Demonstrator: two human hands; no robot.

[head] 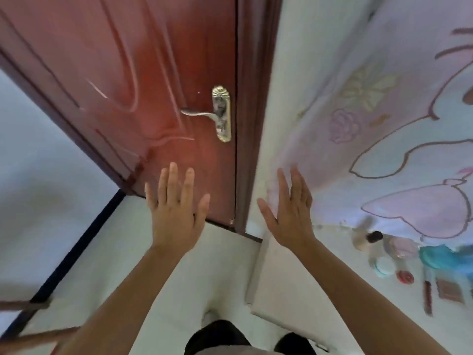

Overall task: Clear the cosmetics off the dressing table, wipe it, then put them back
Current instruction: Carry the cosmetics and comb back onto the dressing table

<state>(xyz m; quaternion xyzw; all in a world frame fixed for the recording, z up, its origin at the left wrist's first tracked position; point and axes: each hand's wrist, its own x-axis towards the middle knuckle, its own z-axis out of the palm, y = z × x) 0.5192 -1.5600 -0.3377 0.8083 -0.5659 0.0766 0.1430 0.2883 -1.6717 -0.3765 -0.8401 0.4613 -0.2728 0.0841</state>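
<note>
L hand point(174, 216), R hand point(291, 213): both raised before red door point(128, 73), fingers straight & spread, each grip apart, holding nothing.
Cosmetics point(399, 260): clustered on white counter point(294, 285), far right, blurred.
Slim dark stick point(428, 295): lies flat, long axis wall-to-near edge; ends indistinct.

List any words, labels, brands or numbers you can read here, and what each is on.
No text can be read in this view.
Labels on the cosmetics at the far end of the table: too blurred to read, if there are any.
On the door and its handle: no writing shows.
On the wall drawing: flowers and outlines only, no letters.
</note>
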